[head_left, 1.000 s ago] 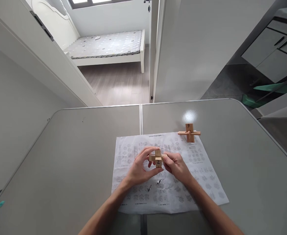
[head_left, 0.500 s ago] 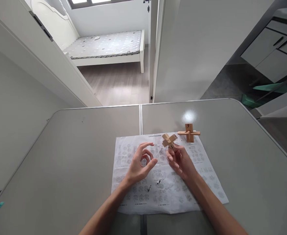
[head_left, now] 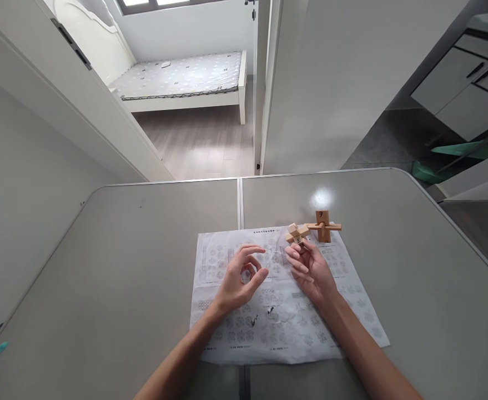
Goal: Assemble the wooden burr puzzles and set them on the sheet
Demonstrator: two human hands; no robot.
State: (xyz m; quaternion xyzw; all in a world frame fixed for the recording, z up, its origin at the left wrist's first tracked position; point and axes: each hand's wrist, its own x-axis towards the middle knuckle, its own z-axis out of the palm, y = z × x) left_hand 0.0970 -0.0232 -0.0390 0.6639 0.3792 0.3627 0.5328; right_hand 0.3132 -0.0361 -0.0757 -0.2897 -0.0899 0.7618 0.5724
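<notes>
My right hand pinches a small wooden interlocking puzzle, made of crossed light-wood pieces with a dark mark on one. It is held tilted above the top right of a printed instruction sheet. Just behind it to the right stands a second wooden puzzle, a cross of flat pieces with a black mark on its upright piece. My left hand is over the sheet's middle, its fingers curved and apart from the thumb, holding nothing.
The sheet lies on a grey folding table with a metal rim and a centre seam. Beyond the far edge are an open doorway, a bed and a white wall. Cabinets stand at the far right.
My right hand has moved slightly right and turned the wooden puzzle, bringing it closer to the standing one. My left hand has barely moved.
</notes>
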